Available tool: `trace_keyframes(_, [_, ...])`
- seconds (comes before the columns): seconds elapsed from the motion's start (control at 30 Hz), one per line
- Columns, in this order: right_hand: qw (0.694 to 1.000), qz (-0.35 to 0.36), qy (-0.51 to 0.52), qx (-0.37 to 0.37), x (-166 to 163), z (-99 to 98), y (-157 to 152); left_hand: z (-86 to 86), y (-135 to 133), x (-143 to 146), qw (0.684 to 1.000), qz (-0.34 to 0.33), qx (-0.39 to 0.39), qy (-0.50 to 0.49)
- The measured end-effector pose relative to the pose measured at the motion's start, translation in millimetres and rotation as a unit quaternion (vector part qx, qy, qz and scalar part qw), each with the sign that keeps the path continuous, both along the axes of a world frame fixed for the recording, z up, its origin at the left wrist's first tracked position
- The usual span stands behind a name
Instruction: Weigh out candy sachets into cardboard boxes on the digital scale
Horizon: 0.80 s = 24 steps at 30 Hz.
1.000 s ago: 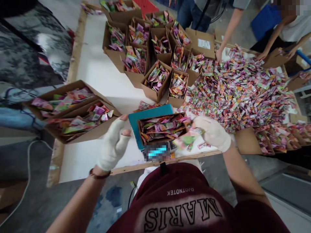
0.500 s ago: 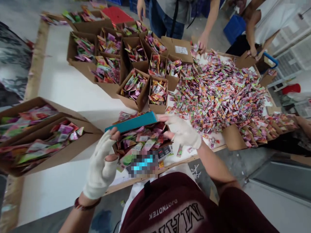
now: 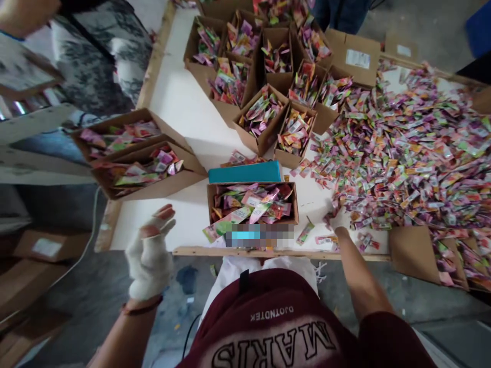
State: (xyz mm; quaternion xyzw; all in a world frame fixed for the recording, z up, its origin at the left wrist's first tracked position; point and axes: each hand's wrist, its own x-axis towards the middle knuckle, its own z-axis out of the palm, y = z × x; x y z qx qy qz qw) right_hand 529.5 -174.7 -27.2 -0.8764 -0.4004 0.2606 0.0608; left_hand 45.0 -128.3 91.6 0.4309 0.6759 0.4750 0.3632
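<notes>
In a white fingerless glove, my left hand [image 3: 149,255] is raised over the table's front edge, left of the small carton. It is empty, fingers loosely bent and apart. My right hand [image 3: 339,219] is at the near edge of the big heap of small printed packets [image 3: 395,163]; its glove blends into the white table and its fingers are unclear. Between my hands stands a small cardboard carton [image 3: 296,207] full of mixed packets [image 3: 264,204]. A teal box [image 3: 245,172] lies along its far side. A pixelated dark item [image 3: 272,235] with a bright blue patch is in front of it.
Several filled cardboard boxes [image 3: 261,122] crowd the far side. Another divided box [image 3: 161,179] of packets stands at left, one more [image 3: 414,255] at right. A loose packet [image 3: 306,231] lies near the wooden table edge [image 3: 215,252]. Another person [image 3: 103,56] is at far left.
My right hand has left the carton and moved right to the packet heap. My left hand has drawn away leftward from the carton. The view has turned left.
</notes>
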Motion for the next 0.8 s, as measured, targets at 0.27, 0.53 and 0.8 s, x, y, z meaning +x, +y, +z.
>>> trace_keyframes(0.27, [0.997, 0.012, 0.077, -0.030, -18.1, 8.0, 2.8, 14.9, 5.0, 6.8, 0.994, -0.104, 0.004, 0.019])
trace_keyframes(0.53, [0.896, 0.280, 0.150, 0.311, -53.2, 197.6, 44.5, 39.6, -8.6, 18.0, 0.920, -0.316, 0.100, 0.209])
trace_keyframes(0.8, [0.778, 0.619, -0.101, 0.036, -214.6, 183.1, 110.1, 49.9, 30.0, 42.6, 0.794, -0.416, 0.164, 0.412])
